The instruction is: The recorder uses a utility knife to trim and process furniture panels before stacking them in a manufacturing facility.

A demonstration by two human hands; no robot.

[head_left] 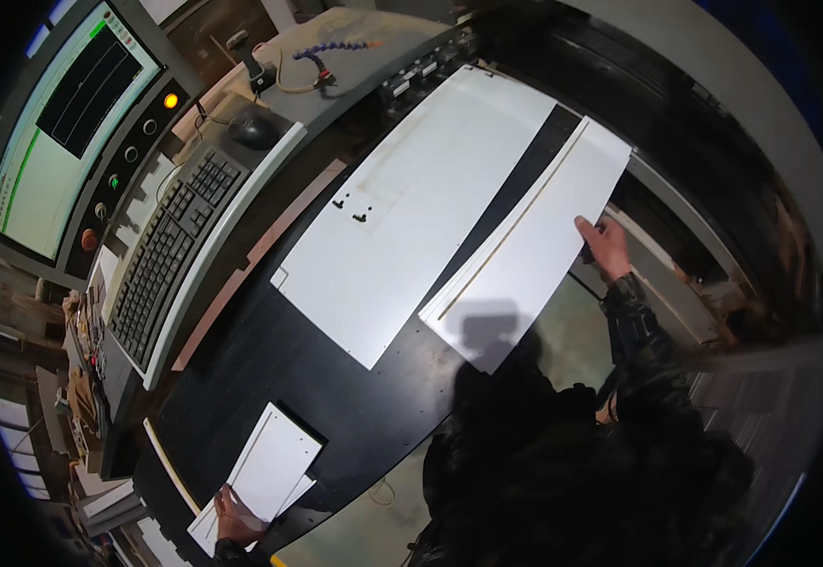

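My right hand (608, 248) grips the right edge of a long narrow white panel (544, 222), thumb on top and the other fingers partly hidden by the edge. The panel has a thin brown groove along its left side, and its near end reaches over the black table (326, 397). At the lower left, my left hand (239, 520) lies on small white boards (277, 458) that overlap one another, its fingers stretched over their surface. Between the hands lies a large white panel (421, 198) with dark cutouts near its left edge.
Left of the table stand a keyboard (175, 255), a mouse (253, 130) and a monitor (71, 123) beside a button panel with a lit yellow button (171, 101). A handheld scanner (253, 64) and a blue coiled hose (331, 47) are at the back. A dark machine beam crosses the far right.
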